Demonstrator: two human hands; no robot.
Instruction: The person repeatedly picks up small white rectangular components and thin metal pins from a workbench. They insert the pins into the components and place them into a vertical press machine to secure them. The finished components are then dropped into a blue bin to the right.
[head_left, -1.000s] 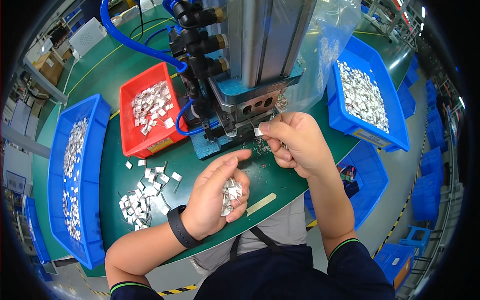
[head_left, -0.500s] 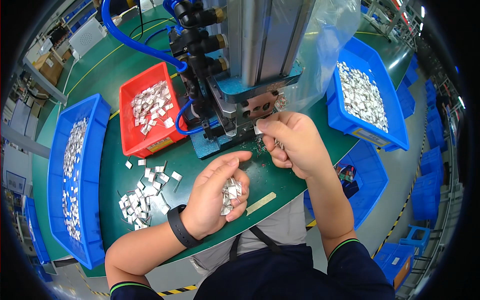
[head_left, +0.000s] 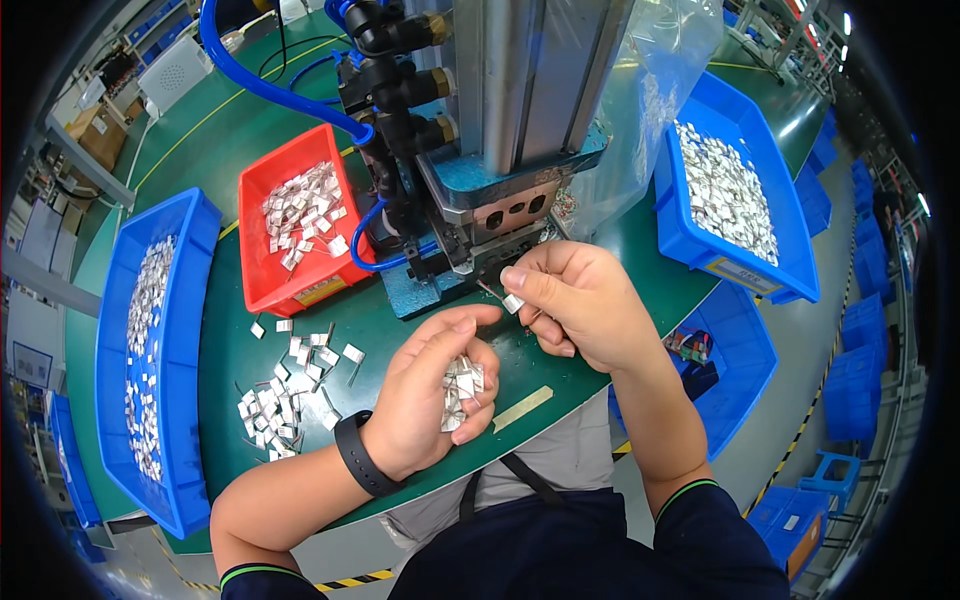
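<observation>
My left hand (head_left: pixel 412 390), with a black band on its wrist, is cupped around a handful of small white block-shaped parts with thin wire leads (head_left: pixel 462 388). Between thumb and fingers of my right hand (head_left: pixel 585 305) is a single white part with wire leads (head_left: pixel 513 303), its leads pointing up and left. That hand sits just in front of the lower jaw of a pneumatic press (head_left: pixel 514 210), apart from it. The curled fingers of the right hand hide whatever else may lie in its palm.
Loose white parts (head_left: pixel 275 410) lie on the green table (head_left: pixel 235 350) left of my left hand. A red bin (head_left: pixel 262 250), a long blue bin (head_left: pixel 185 400) and a right-hand blue bin (head_left: pixel 790 235) hold similar parts. Blue air hoses (head_left: pixel 290 100) loop beside the press. A lower blue bin (head_left: pixel 745 350) stands beyond the edge.
My right hand has drawn the white part back from the press, down toward me, and its wire leads now show. My left hand has stayed in place.
</observation>
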